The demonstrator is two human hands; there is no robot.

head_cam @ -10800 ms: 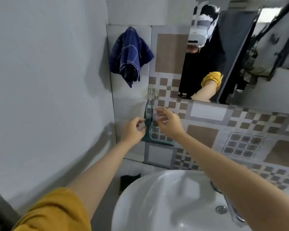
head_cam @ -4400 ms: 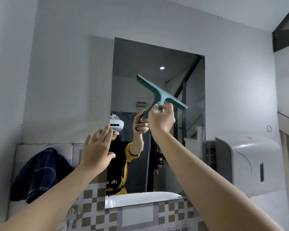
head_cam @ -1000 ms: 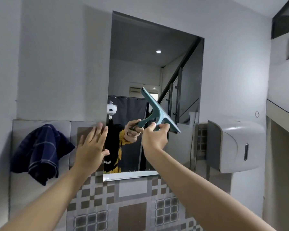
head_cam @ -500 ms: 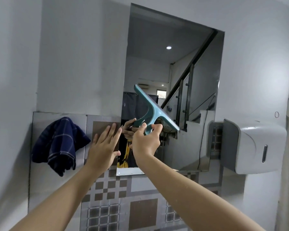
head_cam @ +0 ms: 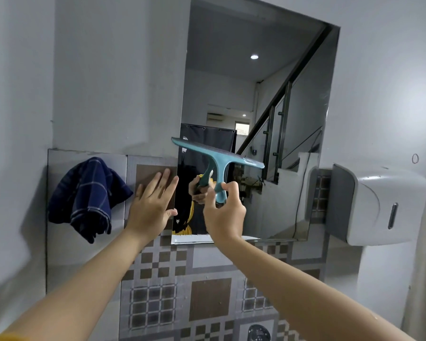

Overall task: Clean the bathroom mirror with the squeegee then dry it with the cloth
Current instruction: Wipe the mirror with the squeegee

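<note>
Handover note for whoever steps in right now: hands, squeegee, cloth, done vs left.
Right hand: gripping the handle of the teal squeegee, blade tilted across the lower part of the mirror; whether the blade is touching the glass can't be told.
Left hand: open, empty, spread at the tiled wall by the mirror's left edge.
Blue cloth: hanging on the wall to the left, untouched.
Done: squeegee in hand and at the mirror.
Left: finish squeegeeing; how much glass is covered can't be told. Then take the cloth and dry the mirror.
</note>
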